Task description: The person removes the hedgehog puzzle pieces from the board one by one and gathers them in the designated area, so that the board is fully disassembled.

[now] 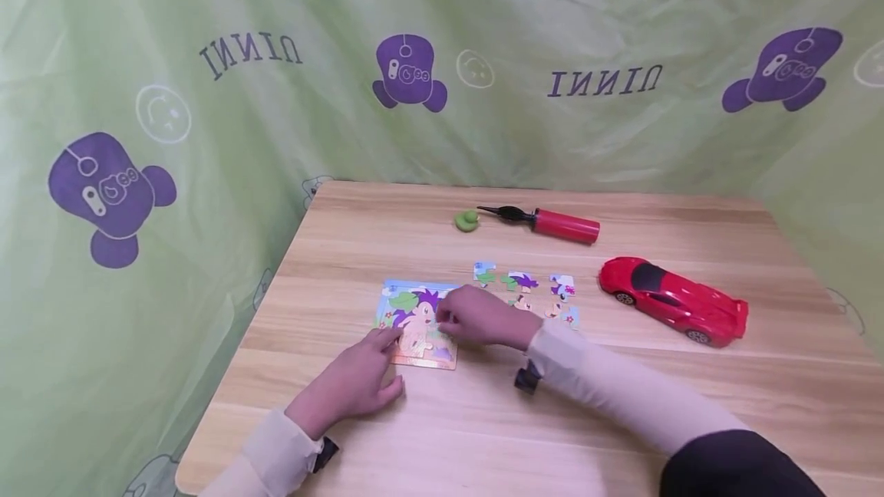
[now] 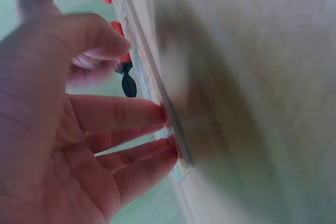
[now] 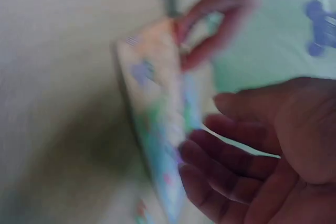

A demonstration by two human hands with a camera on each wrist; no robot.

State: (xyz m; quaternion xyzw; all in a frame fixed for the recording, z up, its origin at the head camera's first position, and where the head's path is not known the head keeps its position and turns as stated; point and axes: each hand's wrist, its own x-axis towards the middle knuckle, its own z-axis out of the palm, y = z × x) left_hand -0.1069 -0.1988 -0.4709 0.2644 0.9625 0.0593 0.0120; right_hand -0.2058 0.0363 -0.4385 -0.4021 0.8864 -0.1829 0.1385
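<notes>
A flat jigsaw puzzle board [image 1: 414,355] lies on the table, with a purple-spined cartoon animal and green leaves pictured on it. My left hand [image 1: 355,382] is at its near left corner; in the left wrist view the extended fingers [image 2: 123,113] rest on the board's edge, thumb apart from it. Over the right side of the board is my right hand [image 1: 486,317], its fingers loosely bent. Nothing shows between those fingers [image 3: 226,129] in the right wrist view, where the fingertips are right at the board's surface. Several loose puzzle pieces [image 1: 522,281] lie right of the board.
Behind the pieces lie a small green figure [image 1: 466,222] and a red hand pump [image 1: 566,226] with a black nozzle. A red toy car [image 1: 673,301] stands to the right on the wooden table [image 1: 470,436]. Green printed cloth [image 1: 442,144] hangs around the table.
</notes>
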